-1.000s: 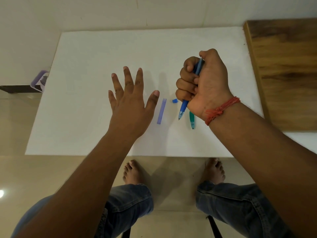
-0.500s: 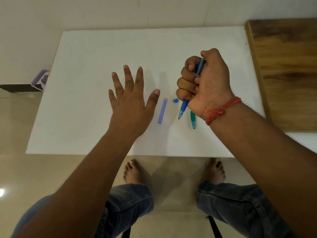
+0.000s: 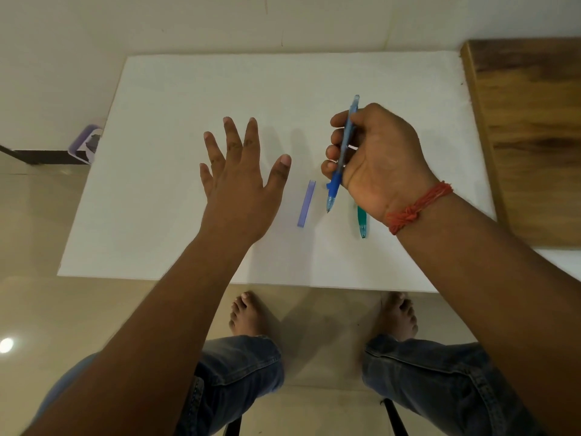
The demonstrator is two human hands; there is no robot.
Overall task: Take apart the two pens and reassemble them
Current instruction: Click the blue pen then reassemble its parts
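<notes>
Head view: the right hand's fingers curl round one blue pen, with the thumb side behind it, so the right hand grasps the barrel near its middle. That pen stands steeply over the white table, long axis running away from the person, its writing tip pointing down and toward the person, its far end rising past the index finger. A dark blue grip section sits just below the fingers, then a clear nose cone.

The left hand is released, all five fingers straight and spread, palm down over the table, holding nothing; whether it touches the surface cannot be told.

Pens counted: two. The second, a green pen, lies flat on the table, mostly hidden under the right wrist, tip toward the person.

Loose pieces counted: two. One translucent purple-blue tube lies flat between the hands, lengthwise toward and away from the person, just beside the blue pen's tip. One small blue piece shows at the blue pen's left edge, partly hidden.

One red thread band circles the right wrist. A wooden board lies at the table's right.
</notes>
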